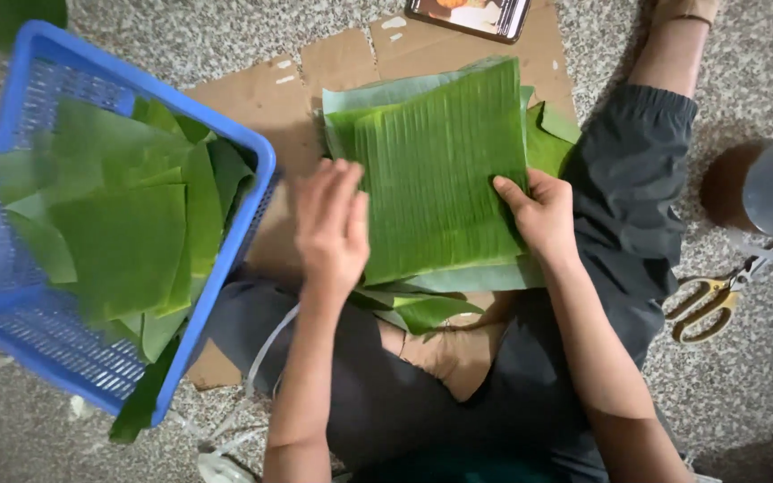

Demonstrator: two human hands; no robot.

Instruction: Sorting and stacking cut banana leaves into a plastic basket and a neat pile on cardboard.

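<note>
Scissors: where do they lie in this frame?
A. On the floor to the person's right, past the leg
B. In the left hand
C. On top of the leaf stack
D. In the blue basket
A: the yellow-handled scissors lie on the speckled floor past the right leg, away from the right hand.
</note>
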